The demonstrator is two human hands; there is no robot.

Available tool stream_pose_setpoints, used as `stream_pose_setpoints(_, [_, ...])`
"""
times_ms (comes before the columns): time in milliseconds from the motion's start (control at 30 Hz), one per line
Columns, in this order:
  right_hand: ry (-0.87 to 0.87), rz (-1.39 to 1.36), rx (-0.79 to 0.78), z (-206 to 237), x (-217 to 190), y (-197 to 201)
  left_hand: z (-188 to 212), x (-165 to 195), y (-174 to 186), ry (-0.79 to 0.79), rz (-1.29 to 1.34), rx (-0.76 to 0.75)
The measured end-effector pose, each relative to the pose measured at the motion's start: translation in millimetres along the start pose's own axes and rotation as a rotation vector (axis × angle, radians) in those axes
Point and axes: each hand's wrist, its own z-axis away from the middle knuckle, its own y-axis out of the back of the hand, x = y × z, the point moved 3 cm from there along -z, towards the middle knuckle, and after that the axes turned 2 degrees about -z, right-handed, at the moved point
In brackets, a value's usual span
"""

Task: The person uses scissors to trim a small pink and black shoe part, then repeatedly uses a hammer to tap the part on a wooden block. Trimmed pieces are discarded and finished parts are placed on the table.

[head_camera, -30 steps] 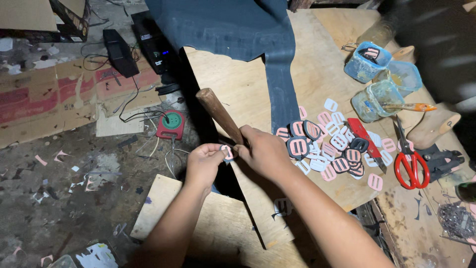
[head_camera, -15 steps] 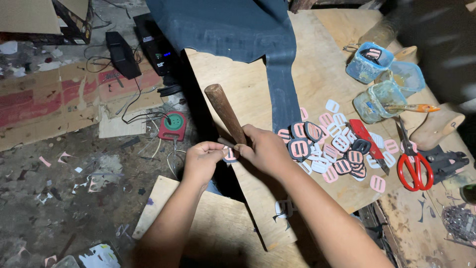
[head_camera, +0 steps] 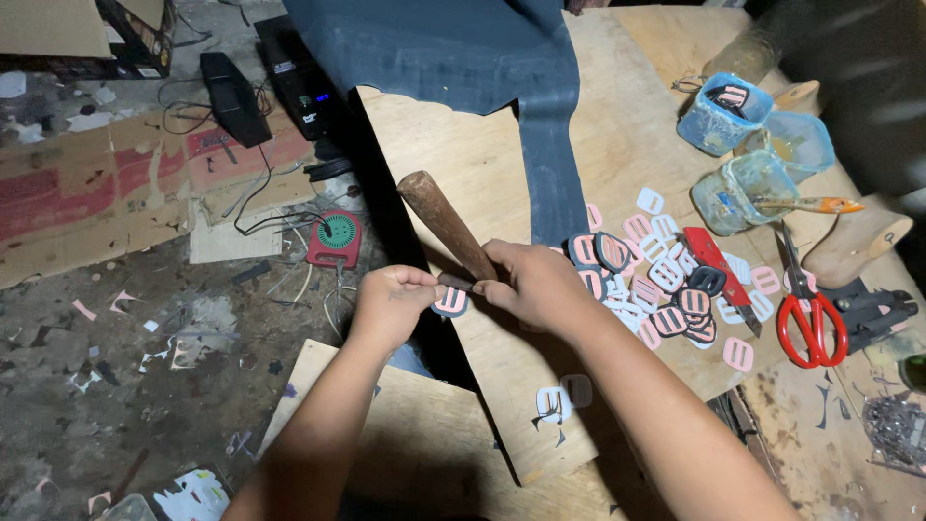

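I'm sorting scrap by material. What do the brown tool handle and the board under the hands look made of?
The brown rounded tool handle looks like wood, worn and dull, with darkened patches. The pale flat board looks like unfinished plywood: visible grain, raw edges, and scuffs.

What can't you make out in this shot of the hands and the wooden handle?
All in the head view:
- Lower end of the wooden handle: hidden inside the right hand.
- Buckle piece: partly covered by left hand fingers.
- Contents of the blue tubs: too small and dim.
- Dark cloth: cut off by the top edge.
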Motion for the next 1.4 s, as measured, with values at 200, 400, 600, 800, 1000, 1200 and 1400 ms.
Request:
stream_pose_setpoints(200, [0.025,-0.086,0.028,-7,-4,-8,4,9,0,-0.008,-0.119,0.007])
stream_pose_setpoints(400, [0.061,-0.009,0.002,-4,0,-3,19,17,1,-0.158,-0.286,0.08])
stream_pose_setpoints(600, [0.044,-0.019,0.012,-6,-1,-3,10,3,-4,-0.017,-0.078,0.014])
stream_pose_setpoints(800, [0.014,-0.077,0.004,-6,-4,-3,15,7,-5,-0.113,-0.12,0.06])
stream_pose_setpoints(1000, [0.043,-0.037,0.006,-9,0,-2,19,16,-6,-0.142,-0.127,0.05])
stream_pose_setpoints(1200, [0.057,-0.043,0.029,-4,1,-8,23,24,-1,-0.379,-0.427,0.145])
stream_pose_setpoints(1400, [0.047,-0.038,0.038,1,1,-8,13,2,-6,-0.066,0.01,0.01])
